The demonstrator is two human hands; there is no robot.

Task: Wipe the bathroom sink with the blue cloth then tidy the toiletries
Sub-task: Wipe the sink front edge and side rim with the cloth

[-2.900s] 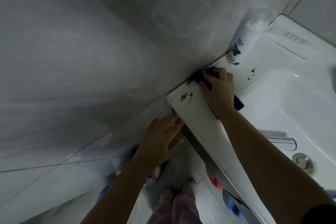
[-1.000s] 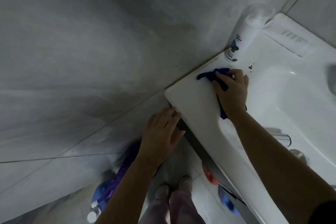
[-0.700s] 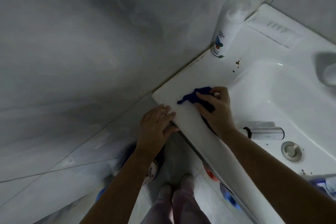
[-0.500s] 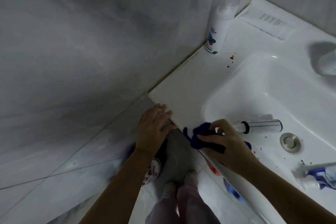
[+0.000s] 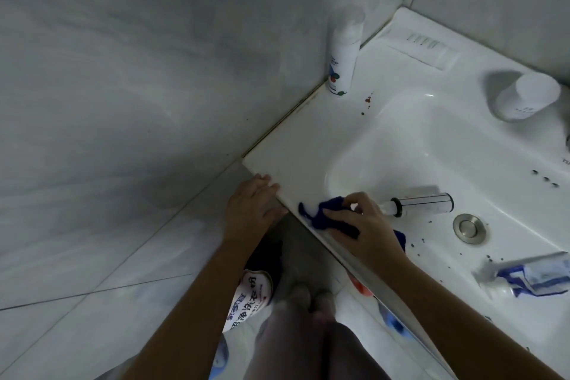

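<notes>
My right hand (image 5: 365, 227) grips the bunched blue cloth (image 5: 327, 216) against the front rim of the white sink (image 5: 296, 157). My left hand (image 5: 251, 207) rests with straight fingers on the sink's front left corner edge. A clear-and-white tube-like bottle (image 5: 422, 203) lies in the basin just right of the cloth. A squeezed blue-and-white toothpaste tube (image 5: 530, 278) lies at the basin's right. A tall white bottle (image 5: 344, 55) stands on the sink's back left against the wall. A white cup-shaped container (image 5: 527, 97) stands at the back right. Brown spots (image 5: 367, 100) mark the rim near the tall bottle.
Grey tiled wall runs along the sink's left side. The metal drain plug (image 5: 468, 228) sits in the basin, with small dark specks around it. On the floor below stand a labelled detergent container (image 5: 246, 299) and my feet (image 5: 311, 296). A ridged soap ledge (image 5: 422, 48) lies at the sink's back.
My right hand has dragged the cloth from the back left rim, forward along the left edge, to the front rim. The brown stain on the front left corner is gone. My left hand stayed put.
</notes>
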